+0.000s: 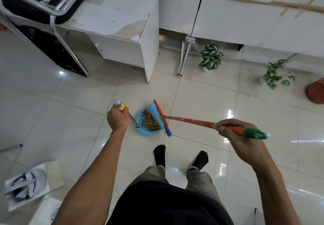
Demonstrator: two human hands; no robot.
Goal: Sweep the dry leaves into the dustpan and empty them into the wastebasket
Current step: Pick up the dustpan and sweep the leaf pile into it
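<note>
A blue dustpan (142, 132) stands on the tiled floor just ahead of my feet, with a heap of dry brown leaves (150, 121) inside it. My left hand (117, 119) grips the top of the dustpan's long metal handle (120, 105). My right hand (233, 133) grips the orange broom handle (191, 121) near its green end. The broom head (163, 117), orange with blue bristles, lies along the dustpan's right edge. A red-brown wastebasket (315, 91) stands at the far right edge of the view.
A white desk (122, 14) and a black chair with a chrome frame (52, 23) stand ahead on the left. Two potted plants (211, 57) (275, 75) sit by the white cabinets. Papers (26, 184) lie on the floor at lower left.
</note>
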